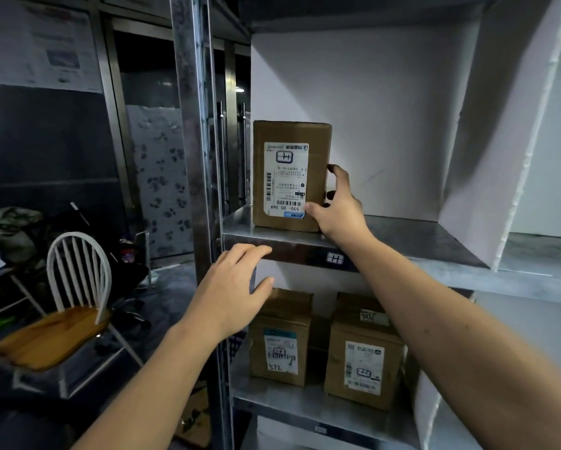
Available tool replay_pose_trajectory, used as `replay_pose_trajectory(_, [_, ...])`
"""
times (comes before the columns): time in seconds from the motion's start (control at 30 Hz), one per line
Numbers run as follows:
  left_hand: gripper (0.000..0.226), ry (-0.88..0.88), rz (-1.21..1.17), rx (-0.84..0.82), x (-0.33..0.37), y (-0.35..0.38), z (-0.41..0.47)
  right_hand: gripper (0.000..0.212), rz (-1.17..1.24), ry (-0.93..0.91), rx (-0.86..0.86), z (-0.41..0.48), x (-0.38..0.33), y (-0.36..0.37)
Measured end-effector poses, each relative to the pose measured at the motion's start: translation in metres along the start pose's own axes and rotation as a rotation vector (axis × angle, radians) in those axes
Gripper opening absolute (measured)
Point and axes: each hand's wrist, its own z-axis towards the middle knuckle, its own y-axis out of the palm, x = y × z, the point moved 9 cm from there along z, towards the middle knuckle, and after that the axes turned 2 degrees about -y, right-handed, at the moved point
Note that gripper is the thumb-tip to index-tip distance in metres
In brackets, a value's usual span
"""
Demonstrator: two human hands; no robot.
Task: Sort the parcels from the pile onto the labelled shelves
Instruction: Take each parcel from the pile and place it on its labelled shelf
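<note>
A brown cardboard parcel (290, 175) stands upright on the upper metal shelf (402, 232), its white shipping label facing me upside down. My right hand (339, 207) holds the parcel's right side, thumb on the front lower corner and fingers round the side. A small label sticker (335, 258) is stuck on that shelf's front edge. My left hand (232, 289) hovers just below and in front of the shelf edge, fingers relaxed, holding nothing.
Two more labelled cardboard parcels (280, 339) (363, 355) stand on the shelf below. A white divider panel (487, 141) closes the compartment on the right. A steel upright post (194, 125) rises at left. A white wooden-seated chair (74, 303) stands to the left.
</note>
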Motion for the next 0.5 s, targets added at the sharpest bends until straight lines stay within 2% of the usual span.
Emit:
replay_pose_trajectory(0.23, [0.051,0.016,0.003,-0.009,0.016,0.005,-0.004,0.072,-0.094,-0.067,0.068,-0.016,-0.005,-0.016])
replay_pose_trajectory(0.5, [0.05,0.028,-0.044,-0.045,0.053,0.03,-0.02,0.047,-0.265,-0.356,0.115,-0.086,0.004,-0.061])
